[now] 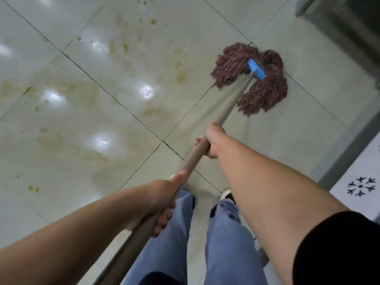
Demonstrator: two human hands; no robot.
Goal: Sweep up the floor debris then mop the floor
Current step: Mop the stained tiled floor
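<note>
head view: both hands grip mop handle (224, 112), right hand (212, 140) ahead of left hand (162, 200).

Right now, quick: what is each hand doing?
Left hand: closed around the mop handle, nearer the body.
Right hand: closed around the same handle, further down toward the mop head.

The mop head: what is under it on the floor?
The mop head lies on pale floor tile over a grout line. Any stain beneath it is hidden.
</note>
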